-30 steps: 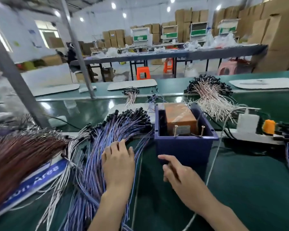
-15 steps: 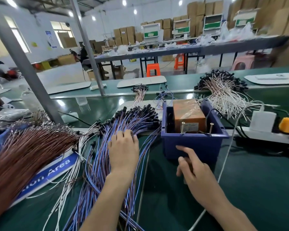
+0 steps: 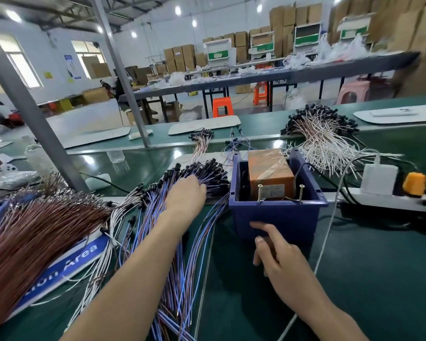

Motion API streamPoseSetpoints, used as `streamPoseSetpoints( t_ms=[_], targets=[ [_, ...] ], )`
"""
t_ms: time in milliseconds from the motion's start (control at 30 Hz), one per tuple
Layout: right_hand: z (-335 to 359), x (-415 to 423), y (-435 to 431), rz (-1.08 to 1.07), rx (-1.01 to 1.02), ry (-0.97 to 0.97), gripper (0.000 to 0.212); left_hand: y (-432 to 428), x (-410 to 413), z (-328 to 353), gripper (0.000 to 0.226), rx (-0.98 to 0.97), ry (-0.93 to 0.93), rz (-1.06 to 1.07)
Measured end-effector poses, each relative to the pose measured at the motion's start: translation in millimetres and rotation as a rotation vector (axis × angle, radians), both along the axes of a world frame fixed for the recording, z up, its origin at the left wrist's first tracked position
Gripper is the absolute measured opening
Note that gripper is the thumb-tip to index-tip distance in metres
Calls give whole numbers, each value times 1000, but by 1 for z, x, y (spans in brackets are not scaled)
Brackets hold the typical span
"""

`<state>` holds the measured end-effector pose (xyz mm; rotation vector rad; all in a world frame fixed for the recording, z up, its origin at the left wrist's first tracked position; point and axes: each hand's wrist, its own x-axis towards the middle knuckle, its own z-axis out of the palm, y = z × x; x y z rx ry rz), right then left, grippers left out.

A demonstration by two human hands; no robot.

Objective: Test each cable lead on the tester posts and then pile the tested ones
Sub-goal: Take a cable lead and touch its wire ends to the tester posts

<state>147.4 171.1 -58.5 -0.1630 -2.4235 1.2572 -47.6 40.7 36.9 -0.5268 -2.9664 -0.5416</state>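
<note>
Green tabletop [image 3: 379,279]: left hand [image 3: 186,193] over the plug ends of the blue leads [image 3: 172,254], I can't tell its grip; right hand [image 3: 278,262] loose-fingered, touching the bin [image 3: 280,215] under the posts [image 3: 260,193]; I'd expect a tangled lead to drag neighbours.

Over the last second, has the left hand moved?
Yes: the left hand slid forward along the blue leads to their black plugs, beside the blue bin.

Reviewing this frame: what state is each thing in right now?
Left hand: on the blue leads, fingertips hidden among connectors.
Right hand: empty, forefinger touching the bin.
Posts: upright, no lead on them.
Tester: inside the bin.
Power strip: charger and orange plug in.
</note>
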Motion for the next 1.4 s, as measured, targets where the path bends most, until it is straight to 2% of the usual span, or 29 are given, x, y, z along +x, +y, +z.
streamPoseSetpoints(
  t_ms=[133, 300, 433, 600, 667, 700, 767, 833, 900, 1000, 1067, 1167, 1267, 1400],
  targets=[
    [0, 1, 1, 5, -39, 10, 27, 2, -17, -23, 26, -332, 204, 42],
    [0, 0, 2, -3, -66, 16, 26, 0, -29, -29, 18, -251, 267, 48],
    [1, 1, 2, -8, -105, 2, 26, -7, -26, -11, 21, 169, 162, 76],
    [8, 4, -3, -46, -73, 3, 24, -21, -2, 49, 17, 641, 95, -21],
    [13, 6, -6, -38, -133, 10, 25, -28, 14, 82, 15, 941, 30, -52],
    [18, 7, -8, -19, -226, 18, 25, -33, 23, 99, 13, 1070, 41, -62],
    [29, 9, -9, 107, -574, -1, 22, -41, 47, 127, 16, 1245, 159, -109],
    [40, 14, -9, 322, -886, -94, 33, -46, 70, 146, 20, 1424, 241, -182],
    [46, 19, -13, 556, -978, -193, 39, -46, 87, 155, 23, 1638, 221, -249],
    [47, 21, -18, 830, -954, -231, 35, -33, 110, 151, 24, 1973, 48, -328],
    [44, 22, -20, 928, -994, -194, 38, -21, 126, 132, 26, 2027, -35, -344],
    [40, 21, -20, 944, -1156, -103, 52, -5, 148, 82, 26, 1960, -196, -374],
    [39, 21, -17, 824, -1224, 38, 55, 3, 158, 39, 25, 1906, -385, -359],
    [43, 20, -12, 553, -1319, 136, 53, 8, 153, 4, 22, 1866, -432, -274]
  ],
)
